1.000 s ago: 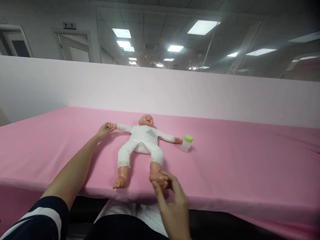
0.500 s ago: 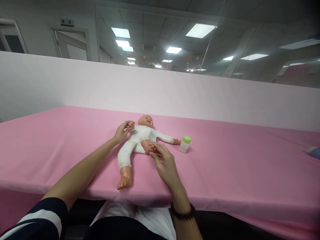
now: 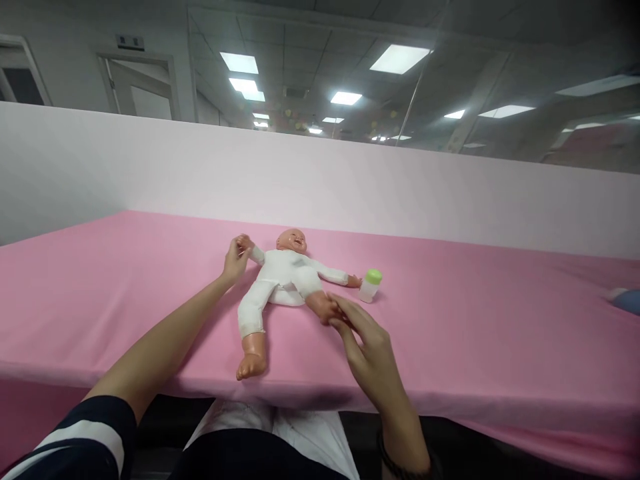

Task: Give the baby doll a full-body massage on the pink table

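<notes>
A baby doll (image 3: pixel 285 270) with a white cloth body lies on its back on the pink-covered table (image 3: pixel 475 333), its head away from me. My left hand (image 3: pixel 235 259) is closed around the doll's hand on the left side, holding that arm stretched outward. With thumb and fingers, my right hand (image 3: pixel 365 343) grips the doll's foot (image 3: pixel 323 307) on the right side; that leg is lifted and turned outward. The doll's other leg rests straight toward the table's front edge. Beside its far right hand stands a small clear bottle with a green cap (image 3: pixel 371 287).
A white panel (image 3: pixel 320 180) rises behind the table, with glass above it reflecting ceiling lights. At the far right edge lies a blue and white object (image 3: pixel 625 300), only partly in view. My lap is below the front edge.
My right hand has moved right, drawing the doll's foot outward from over its body. My left hand has shifted left and slightly away, stretching the doll's arm out. The bottle stays put.
</notes>
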`<state>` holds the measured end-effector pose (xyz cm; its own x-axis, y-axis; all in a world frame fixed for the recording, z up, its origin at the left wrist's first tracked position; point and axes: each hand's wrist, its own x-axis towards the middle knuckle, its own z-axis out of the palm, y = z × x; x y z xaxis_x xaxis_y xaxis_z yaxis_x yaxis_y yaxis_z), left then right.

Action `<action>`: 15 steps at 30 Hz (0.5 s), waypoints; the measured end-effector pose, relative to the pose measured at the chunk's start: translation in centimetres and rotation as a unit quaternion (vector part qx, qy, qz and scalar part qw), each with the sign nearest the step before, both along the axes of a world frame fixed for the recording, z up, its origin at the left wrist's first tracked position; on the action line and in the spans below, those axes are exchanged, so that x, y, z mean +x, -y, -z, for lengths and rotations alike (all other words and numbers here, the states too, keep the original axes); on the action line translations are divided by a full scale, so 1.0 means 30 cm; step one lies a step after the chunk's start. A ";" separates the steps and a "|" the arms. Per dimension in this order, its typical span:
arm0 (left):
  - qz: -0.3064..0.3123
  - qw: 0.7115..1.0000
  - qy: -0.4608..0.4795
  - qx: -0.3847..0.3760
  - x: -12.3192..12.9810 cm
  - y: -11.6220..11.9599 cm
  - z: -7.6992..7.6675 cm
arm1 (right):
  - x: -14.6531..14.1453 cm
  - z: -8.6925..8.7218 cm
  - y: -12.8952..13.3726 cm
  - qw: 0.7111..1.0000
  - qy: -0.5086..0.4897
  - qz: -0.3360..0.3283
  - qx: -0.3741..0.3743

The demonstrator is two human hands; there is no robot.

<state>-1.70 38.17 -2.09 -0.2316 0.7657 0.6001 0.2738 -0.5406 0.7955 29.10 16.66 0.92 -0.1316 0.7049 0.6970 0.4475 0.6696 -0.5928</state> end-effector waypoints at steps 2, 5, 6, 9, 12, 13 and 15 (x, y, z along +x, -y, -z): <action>0.085 0.986 -0.132 0.052 0.054 0.052 -0.019 | -0.072 -0.066 -0.084 0.999 0.030 -0.031 0.003; 0.159 0.959 -0.232 0.043 0.107 0.105 -0.034 | -0.155 -0.108 -0.181 0.996 0.066 -0.067 0.000; 0.160 0.958 -0.234 0.035 0.111 0.108 -0.034 | -0.166 -0.108 -0.194 0.995 0.069 -0.070 0.000; 0.101 0.981 -0.164 0.014 0.073 0.071 -0.018 | -0.127 -0.084 -0.149 0.998 0.041 -0.049 0.001; -0.020 0.998 -0.027 -0.059 -0.012 0.003 0.019 | -0.017 -0.027 -0.025 0.999 0.009 -0.025 -0.034; -0.054 0.995 0.010 -0.089 -0.040 -0.018 0.034 | 0.022 -0.001 0.018 0.999 0.012 -0.028 -0.045; -0.085 0.987 0.052 -0.126 -0.082 -0.049 0.061 | 0.087 0.057 0.088 0.995 0.032 -0.047 -0.082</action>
<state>-4.18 39.64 -3.93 -0.4202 0.8323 0.3614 0.2535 -0.2748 0.9275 31.70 14.01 -0.81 -0.2424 0.7910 0.5617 0.4285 0.6067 -0.6695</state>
